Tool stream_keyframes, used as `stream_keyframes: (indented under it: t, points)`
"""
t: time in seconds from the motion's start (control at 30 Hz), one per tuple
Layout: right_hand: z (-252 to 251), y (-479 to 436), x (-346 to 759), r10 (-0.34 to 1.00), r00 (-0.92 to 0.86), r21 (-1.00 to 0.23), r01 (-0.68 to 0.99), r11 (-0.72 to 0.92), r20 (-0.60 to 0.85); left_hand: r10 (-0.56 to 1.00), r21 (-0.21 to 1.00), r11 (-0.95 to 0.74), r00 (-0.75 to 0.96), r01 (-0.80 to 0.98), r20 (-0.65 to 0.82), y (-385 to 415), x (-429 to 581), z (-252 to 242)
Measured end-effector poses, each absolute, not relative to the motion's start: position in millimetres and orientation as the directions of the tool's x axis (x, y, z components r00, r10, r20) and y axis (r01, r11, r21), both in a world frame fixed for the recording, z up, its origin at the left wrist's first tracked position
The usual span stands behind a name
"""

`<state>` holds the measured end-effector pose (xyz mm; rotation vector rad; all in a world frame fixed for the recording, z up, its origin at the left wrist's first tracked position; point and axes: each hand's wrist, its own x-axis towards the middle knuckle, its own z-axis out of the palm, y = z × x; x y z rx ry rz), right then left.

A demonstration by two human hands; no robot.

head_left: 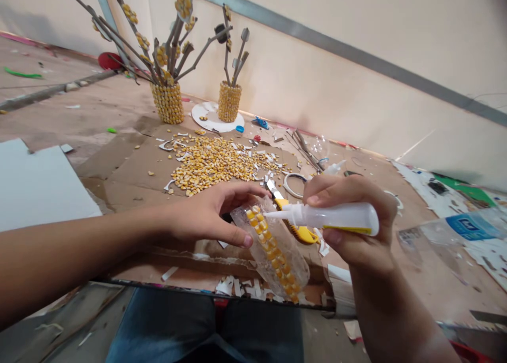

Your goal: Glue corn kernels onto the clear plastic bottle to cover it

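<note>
My left hand (222, 215) grips the upper end of a clear plastic bottle (291, 241), its thumb on the near side and its fingers behind. Rows of yellow corn kernels (273, 252) are stuck along the bottle, which lies tilted toward me. In my right hand (356, 215) is a white glue bottle (340, 218), held sideways. Its thin nozzle points left, at the topmost kernels, touching or very close to them. Behind my hands a heap of loose corn kernels (216, 162) spreads over the cardboard.
Two kernel-covered pots with twigs, a larger one (167, 103) and a smaller one (228, 102), stand by the wall. A yellow cutter (304, 233), a tape ring (294, 185) and paper scraps lie near my hands. An empty water bottle (471, 226) lies right; white board (43, 189) is left.
</note>
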<state>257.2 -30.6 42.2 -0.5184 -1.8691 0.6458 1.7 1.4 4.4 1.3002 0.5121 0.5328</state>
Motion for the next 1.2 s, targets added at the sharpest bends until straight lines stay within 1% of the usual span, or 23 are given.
stream_keyframes:
  t: [0.23, 0.4, 0.6, 0.93, 1.07, 1.2]
  points:
    - [40.8, -31.4, 258.9, 0.629, -0.408, -0.694, -0.015, 0.720, 0.661, 0.612, 0.982, 0.177, 0.789, -0.063, -0.059, 2.1, 0.6, 3.4]
    - [38.0, -34.7, 260.7, 0.663, -0.399, -0.737, -0.052, 0.674, 0.634, 0.611, 0.982, 0.170, 0.791, -0.077, -0.044, 3.1, 0.0, 1.8]
    - [37.8, -35.6, 260.7, 0.664, -0.397, -0.743, -0.073, 0.665, 0.633, 0.604, 0.984, 0.160, 0.796, -0.077, -0.036, 3.8, 0.2, 1.8]
    - [39.3, -35.3, 260.8, 0.664, -0.391, -0.730, -0.030, 0.683, 0.637, 0.625, 0.984, 0.155, 0.780, -0.084, -0.032, 5.5, -0.1, 1.8]
    - [39.4, -34.1, 259.7, 0.693, -0.328, -0.718, 0.058, 0.693, 0.642, 0.633, 0.980, 0.184, 0.772, -0.079, -0.057, 5.6, 0.6, 4.0]
    - [37.9, -29.6, 259.3, 0.666, -0.287, -0.666, 0.111, 0.737, 0.689, 0.645, 0.979, 0.189, 0.762, -0.083, -0.060, 4.9, 0.2, 5.4]
